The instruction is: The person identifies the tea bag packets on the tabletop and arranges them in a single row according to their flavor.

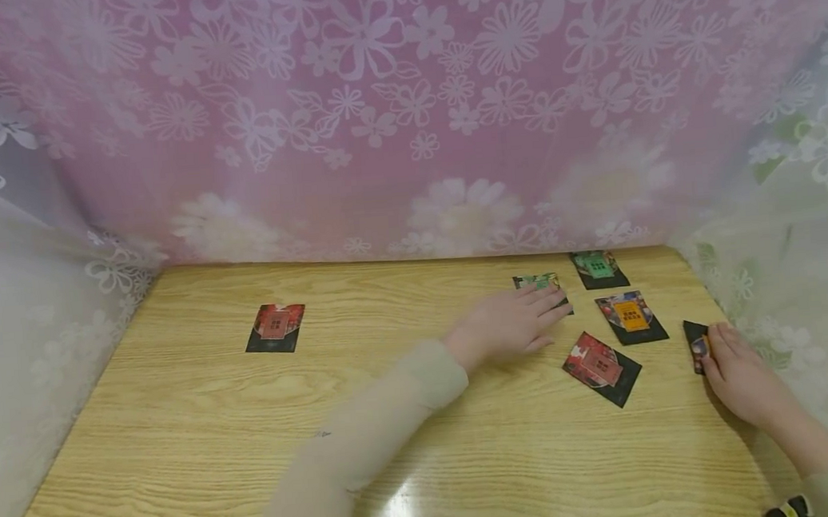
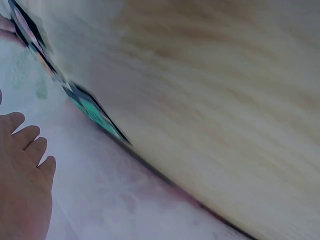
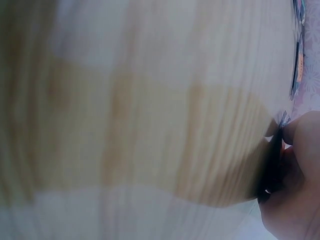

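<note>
My left hand [image 1: 507,324], a little blurred, lies over a black packet with a green label [image 1: 535,280], its fingers straight and covering the packet's lower part. In the left wrist view the left hand's [image 2: 25,175] fingers are extended, and I cannot tell from it how firmly they touch. At the table's right edge my right hand [image 1: 743,376] pinches a small dark packet [image 1: 697,343] between thumb and fingers; most of its face is hidden. Up close in the right wrist view, the right hand [image 3: 295,185] has its thumb and fingers on the dark packet [image 3: 271,162].
Between the hands lie a red-labelled packet [image 1: 602,368], an orange-labelled packet [image 1: 631,317] and another green-labelled packet [image 1: 598,269]. One more red packet [image 1: 275,328] lies at the left of the wooden table [image 1: 181,435]. Floral curtains [image 1: 405,131] border the table's back and sides.
</note>
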